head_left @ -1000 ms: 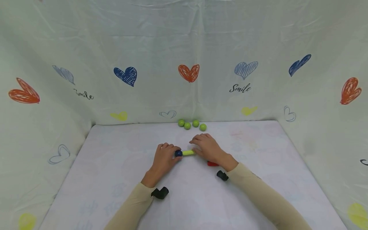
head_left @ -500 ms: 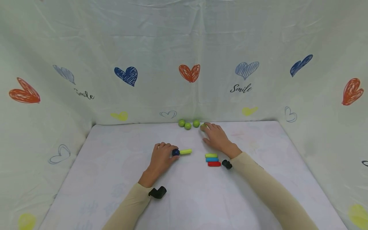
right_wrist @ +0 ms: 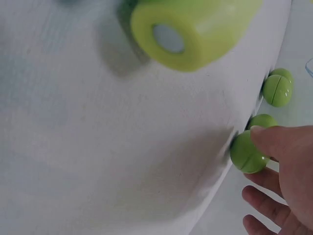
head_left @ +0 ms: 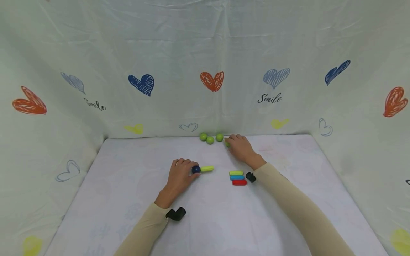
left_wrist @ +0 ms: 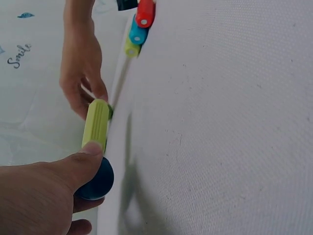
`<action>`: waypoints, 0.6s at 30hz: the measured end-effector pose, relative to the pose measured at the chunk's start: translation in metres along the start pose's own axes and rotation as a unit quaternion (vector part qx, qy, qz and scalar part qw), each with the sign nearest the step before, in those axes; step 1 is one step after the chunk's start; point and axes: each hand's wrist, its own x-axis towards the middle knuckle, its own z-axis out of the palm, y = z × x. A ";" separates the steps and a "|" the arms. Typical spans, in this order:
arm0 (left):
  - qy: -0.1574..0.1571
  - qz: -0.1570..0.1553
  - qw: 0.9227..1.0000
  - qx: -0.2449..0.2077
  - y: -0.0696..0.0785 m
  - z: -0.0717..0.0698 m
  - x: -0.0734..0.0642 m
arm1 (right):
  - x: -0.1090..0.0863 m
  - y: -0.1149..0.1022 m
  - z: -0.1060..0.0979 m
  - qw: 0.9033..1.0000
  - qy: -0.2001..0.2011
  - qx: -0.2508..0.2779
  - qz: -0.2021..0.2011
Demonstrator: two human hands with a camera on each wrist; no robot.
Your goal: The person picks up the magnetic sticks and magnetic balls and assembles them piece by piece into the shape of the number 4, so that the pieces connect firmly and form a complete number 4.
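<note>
White table [head_left: 211, 220]: three green balls [head_left: 210, 140] at the far edge, fourth green ball [right_wrist: 247, 155] just right of them at the right hand [head_left: 241, 147], unclear if resting or lifted, plus yellow rod [head_left: 236, 173], blue rod [head_left: 237, 177], red rod [head_left: 239, 182] side by side, far to near, right of centre.

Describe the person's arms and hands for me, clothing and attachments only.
The left sleeve and right sleeve are plain-looking beige, long and fairly close-fitting, reaching about the wrists. A small black device shows by each cuff: the left device looks bent, the right device stubby. The left grip and right grip are ungloved five-fingered hands. No cables are visible.
</note>
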 end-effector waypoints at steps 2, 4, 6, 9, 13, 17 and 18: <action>0.001 0.001 1.000 -0.003 0.000 0.000 0.000 | 0.000 0.000 0.000 1.000 0.005 -0.004 0.001; 0.001 0.003 1.000 -0.004 0.000 0.000 0.000 | -0.001 0.000 -0.001 1.000 0.003 -0.004 0.005; 0.002 0.004 1.000 -0.005 0.000 0.000 0.000 | -0.003 0.000 -0.003 1.000 -0.001 -0.003 0.008; 0.003 0.002 1.000 -0.004 -0.001 0.000 0.000 | -0.007 -0.002 -0.006 1.000 0.000 0.002 0.004; 0.001 -0.002 1.000 -0.007 -0.002 0.000 0.000 | -0.015 -0.006 -0.010 1.000 0.017 0.020 -0.009; -0.004 -0.004 1.000 -0.011 -0.002 0.000 -0.001 | -0.026 -0.015 -0.014 0.998 0.043 0.048 -0.021; -0.004 -0.004 1.000 -0.011 -0.002 0.000 -0.001 | -0.030 -0.017 -0.015 0.997 0.048 0.052 -0.026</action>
